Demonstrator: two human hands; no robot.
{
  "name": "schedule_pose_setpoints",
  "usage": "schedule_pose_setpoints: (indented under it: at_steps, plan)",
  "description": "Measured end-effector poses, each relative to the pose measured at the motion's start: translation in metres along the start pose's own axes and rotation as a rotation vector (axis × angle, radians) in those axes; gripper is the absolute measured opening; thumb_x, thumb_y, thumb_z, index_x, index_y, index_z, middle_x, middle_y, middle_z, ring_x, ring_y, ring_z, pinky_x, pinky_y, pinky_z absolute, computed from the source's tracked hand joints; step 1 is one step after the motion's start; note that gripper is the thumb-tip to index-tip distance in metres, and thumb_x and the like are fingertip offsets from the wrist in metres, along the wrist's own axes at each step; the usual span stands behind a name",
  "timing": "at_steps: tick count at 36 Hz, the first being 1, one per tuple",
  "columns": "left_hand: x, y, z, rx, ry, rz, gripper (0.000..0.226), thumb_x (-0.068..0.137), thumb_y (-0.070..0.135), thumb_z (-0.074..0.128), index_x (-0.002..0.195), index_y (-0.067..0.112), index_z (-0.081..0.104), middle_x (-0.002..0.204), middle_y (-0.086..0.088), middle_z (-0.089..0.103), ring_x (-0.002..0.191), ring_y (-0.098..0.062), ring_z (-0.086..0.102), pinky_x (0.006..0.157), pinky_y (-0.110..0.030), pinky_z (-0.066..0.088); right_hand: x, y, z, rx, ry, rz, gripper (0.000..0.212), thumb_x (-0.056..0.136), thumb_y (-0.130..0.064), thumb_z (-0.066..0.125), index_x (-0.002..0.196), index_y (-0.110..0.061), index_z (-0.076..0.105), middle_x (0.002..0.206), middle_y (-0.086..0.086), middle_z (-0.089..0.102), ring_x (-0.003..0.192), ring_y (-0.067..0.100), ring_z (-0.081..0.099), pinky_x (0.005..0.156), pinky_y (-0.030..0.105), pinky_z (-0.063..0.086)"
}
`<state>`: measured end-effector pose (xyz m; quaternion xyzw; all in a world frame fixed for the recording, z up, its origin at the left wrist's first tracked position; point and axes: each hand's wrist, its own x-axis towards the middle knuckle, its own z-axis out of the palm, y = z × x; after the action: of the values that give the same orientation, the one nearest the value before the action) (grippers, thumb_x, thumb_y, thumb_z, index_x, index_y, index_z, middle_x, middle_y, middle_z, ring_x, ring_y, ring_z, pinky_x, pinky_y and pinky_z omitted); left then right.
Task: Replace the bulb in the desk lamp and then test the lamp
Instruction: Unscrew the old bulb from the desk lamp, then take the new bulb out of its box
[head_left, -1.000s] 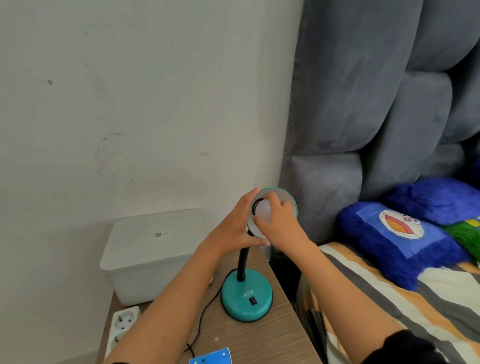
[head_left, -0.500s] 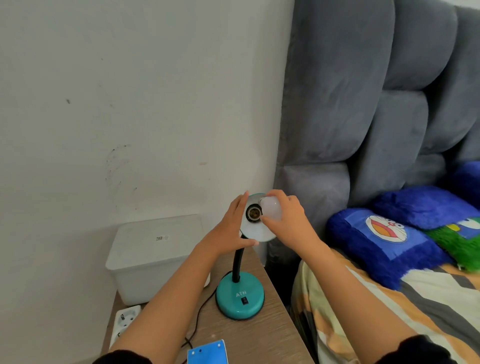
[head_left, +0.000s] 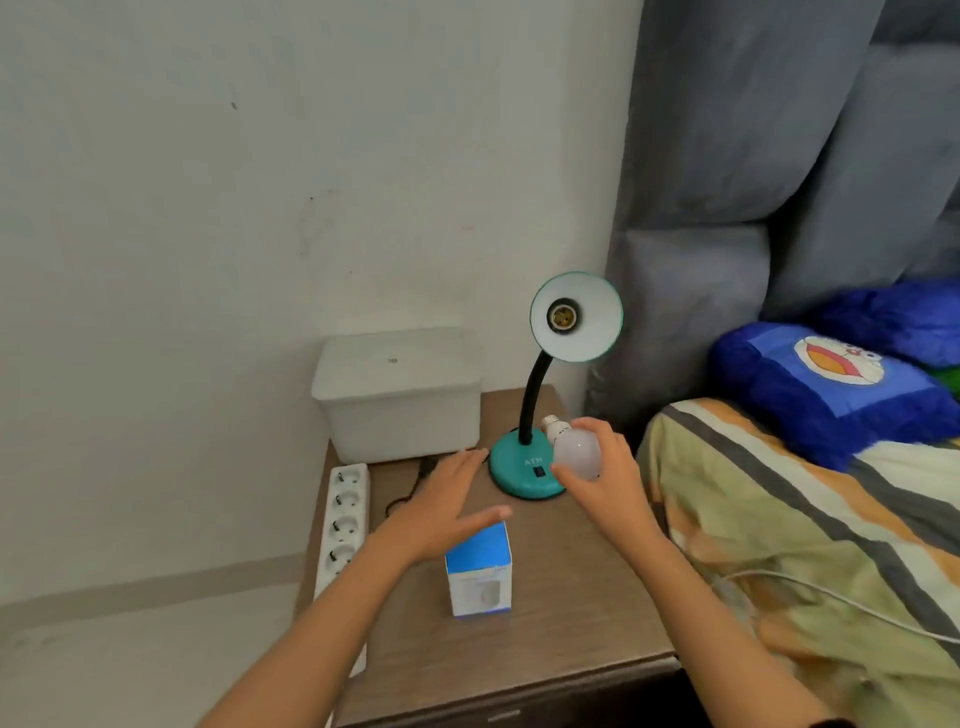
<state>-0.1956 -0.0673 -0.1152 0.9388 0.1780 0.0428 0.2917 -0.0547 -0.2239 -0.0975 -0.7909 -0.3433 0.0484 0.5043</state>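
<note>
Right hand (head_left: 605, 480) grasps the frosted bulb (head_left: 574, 451), held just above the teal desk lamp (head_left: 530, 467) base near the nightstand (head_left: 571, 613) back edge; lamp socket (head_left: 563, 315) empty. Left hand (head_left: 447, 512), fingers spread and released, hovers over the blue-and-white bulb box (head_left: 479, 571) at mid-nightstand.

Pale raised letters "ATN" on teal base of my desk lamp (head_left: 524, 470), just above its small black switch. Tiny dark mark on lid of white plastic box (head_left: 397, 392) behind, too small for me to read. Blue-and-white carton (head_left: 479, 571) on worktop (head_left: 561, 623) carries faint print on front, blurred, unreadable. Blue cushion (head_left: 826, 384) on bed shows cartoon face, no lettering.
</note>
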Motion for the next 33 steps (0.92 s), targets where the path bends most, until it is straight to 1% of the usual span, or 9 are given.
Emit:
schedule_pose_setpoints:
  at_steps: [3,7,10,13,17,23,26,30,33]
  plan:
    - [-0.002,0.002,0.014,-0.001,-0.004,-0.041,0.087,0.084,0.057,0.054,0.149,0.024,0.007,0.158,0.005,0.005,0.145,-0.011,0.007,0.115,-0.029,0.014,-0.009,0.021,0.004,-0.037,-0.023,0.063,0.050,0.076,-0.016,0.071,0.119,-0.025,0.048,0.114,-0.002,0.044,0.110,0.020,0.048,0.090,0.031,0.043]
    - [-0.020,0.001,0.031,-0.044,0.012,-0.087,0.086,0.085,0.053,0.056,0.149,0.020,0.009,0.157,0.004,0.007,0.143,-0.011,0.010,0.111,-0.024,0.013,-0.032,0.044,0.024,-0.070,-0.145,0.176,0.052,0.080,-0.017,0.068,0.125,-0.026,0.043,0.131,0.007,0.042,0.117,0.021,0.043,0.088,0.028,0.035]
    - [-0.028,-0.004,0.038,-0.071,0.001,-0.100,0.086,0.084,0.056,0.056,0.148,0.021,0.011,0.156,0.004,0.009,0.142,-0.012,0.013,0.110,-0.026,0.016,-0.046,0.055,0.037,-0.068,-0.190,0.248,0.053,0.081,-0.019,0.067,0.128,-0.027,0.042,0.134,0.008,0.040,0.120,0.024,0.043,0.093,0.033,0.037]
    - [-0.027,-0.005,0.039,-0.071,-0.025,-0.102,0.084,0.083,0.059,0.054,0.148,0.022,0.015,0.155,0.004,0.013,0.141,-0.011,0.016,0.112,-0.031,0.020,-0.051,0.062,0.044,-0.104,-0.212,0.274,0.054,0.082,-0.020,0.067,0.129,-0.026,0.040,0.137,0.009,0.039,0.121,0.025,0.044,0.096,0.036,0.039]
    - [-0.026,-0.007,0.039,-0.085,-0.051,-0.108,0.083,0.082,0.062,0.052,0.147,0.023,0.016,0.153,0.006,0.016,0.139,-0.011,0.019,0.113,-0.037,0.025,-0.052,0.068,0.051,-0.116,-0.232,0.301,0.055,0.082,-0.023,0.067,0.128,-0.029,0.039,0.138,0.008,0.038,0.122,0.025,0.044,0.099,0.039,0.042]
    - [-0.026,-0.013,0.039,-0.130,-0.077,-0.096,0.089,0.079,0.063,0.057,0.147,0.026,0.013,0.153,0.011,0.011,0.139,-0.009,0.018,0.112,-0.035,0.025,-0.047,0.071,0.052,-0.164,-0.277,0.300,0.061,0.080,-0.025,0.068,0.132,-0.026,0.036,0.140,0.008,0.038,0.125,0.025,0.043,0.101,0.039,0.040]
    - [-0.027,-0.017,0.041,-0.186,-0.078,-0.104,0.098,0.073,0.059,0.066,0.147,0.028,0.010,0.153,0.014,0.007,0.138,-0.006,0.016,0.111,-0.032,0.025,-0.041,0.069,0.047,-0.159,-0.280,0.247,0.061,0.081,-0.025,0.067,0.135,-0.022,0.037,0.139,0.007,0.039,0.124,0.022,0.042,0.100,0.031,0.036]
    - [-0.028,-0.024,0.043,-0.218,-0.040,-0.086,0.101,0.071,0.048,0.075,0.147,0.025,0.012,0.152,0.012,0.008,0.128,0.003,0.015,0.106,-0.022,0.022,-0.030,0.054,0.038,-0.142,-0.236,0.052,0.052,0.085,-0.024,0.064,0.132,-0.017,0.043,0.134,0.002,0.045,0.125,0.014,0.043,0.101,0.023,0.032]
    - [-0.028,-0.027,0.045,-0.192,-0.024,-0.071,0.100,0.071,0.045,0.076,0.147,0.024,0.015,0.152,0.010,0.011,0.125,0.004,0.017,0.103,-0.021,0.023,-0.022,0.034,0.035,-0.165,-0.331,-0.085,0.046,0.085,-0.024,0.064,0.127,-0.021,0.048,0.128,-0.005,0.050,0.116,0.004,0.046,0.101,0.022,0.038]
